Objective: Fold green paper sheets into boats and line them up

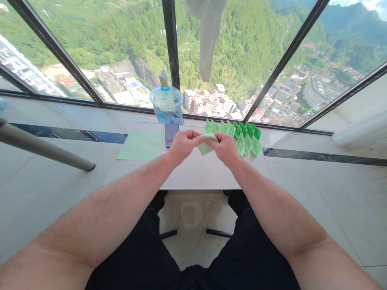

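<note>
Green paper [206, 143] sits pinched between left hand [182, 145] and right hand [225, 148], above the table [196, 173].

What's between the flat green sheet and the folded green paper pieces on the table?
In the head view, the phone lies beside the green sheet, then both hands, left hand and right hand, gripping a green paper; folded pieces follow.

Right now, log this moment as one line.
left hand: pinching green paper | right hand: same paper | folded pieces: rows, right | table
</note>
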A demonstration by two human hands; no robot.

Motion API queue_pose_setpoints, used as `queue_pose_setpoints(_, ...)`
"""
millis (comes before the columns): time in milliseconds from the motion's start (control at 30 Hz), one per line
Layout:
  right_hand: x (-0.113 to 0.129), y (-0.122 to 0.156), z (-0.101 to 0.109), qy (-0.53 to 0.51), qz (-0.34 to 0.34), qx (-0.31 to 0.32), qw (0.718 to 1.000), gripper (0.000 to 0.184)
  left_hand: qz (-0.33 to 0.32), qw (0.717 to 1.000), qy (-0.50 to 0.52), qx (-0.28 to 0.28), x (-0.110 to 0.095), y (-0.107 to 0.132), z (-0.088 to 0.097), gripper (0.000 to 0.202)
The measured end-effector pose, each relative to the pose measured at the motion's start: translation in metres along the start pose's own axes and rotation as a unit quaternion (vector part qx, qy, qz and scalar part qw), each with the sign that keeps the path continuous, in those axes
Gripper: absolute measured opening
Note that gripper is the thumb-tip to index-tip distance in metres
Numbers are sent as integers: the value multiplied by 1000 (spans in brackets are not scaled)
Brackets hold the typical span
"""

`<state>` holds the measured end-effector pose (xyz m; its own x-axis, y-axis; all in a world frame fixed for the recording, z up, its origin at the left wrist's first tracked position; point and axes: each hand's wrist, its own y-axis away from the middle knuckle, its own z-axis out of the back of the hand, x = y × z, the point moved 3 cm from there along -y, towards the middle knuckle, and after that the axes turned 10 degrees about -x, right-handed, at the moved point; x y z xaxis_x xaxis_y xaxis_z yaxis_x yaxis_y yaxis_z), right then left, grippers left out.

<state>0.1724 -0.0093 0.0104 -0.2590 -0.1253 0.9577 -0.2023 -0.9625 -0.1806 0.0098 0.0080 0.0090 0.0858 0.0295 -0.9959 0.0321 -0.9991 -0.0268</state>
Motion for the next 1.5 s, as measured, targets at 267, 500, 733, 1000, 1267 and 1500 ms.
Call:
queue_pose_setpoints(267, -1, 0, 1, 11, 2, 13, 1000, 38, -25, 999, -20, 17, -6, 3, -5, 33)
queue_pose_setpoints(500, 3, 6, 1, 49, -8, 43, 998, 45, -35, 997, -69, -5, -6, 3, -1, 31)
queue_pose_setpoints(733, -7, 2, 4, 50, -10, 42, 998, 34, -42, 994, -103, 4, -9, 3, 4, 32)
queue_pose_setpoints(1000, 7, 9, 2, 91, 78, 25, 992, 26, -68, 980, -185, 1, -8, 2, 7, 31)
queue_pose_setpoints(1267, 18, 18, 1, 197, 245, 9, 949, 8, -117, 952, -279, 37, -7, 5, 2, 27)
queue_pose_setpoints(1500, 15, 13, 3, 232, 268, 44, 934, 5, -124, 946, -295, 57, -10, 9, 0, 29)
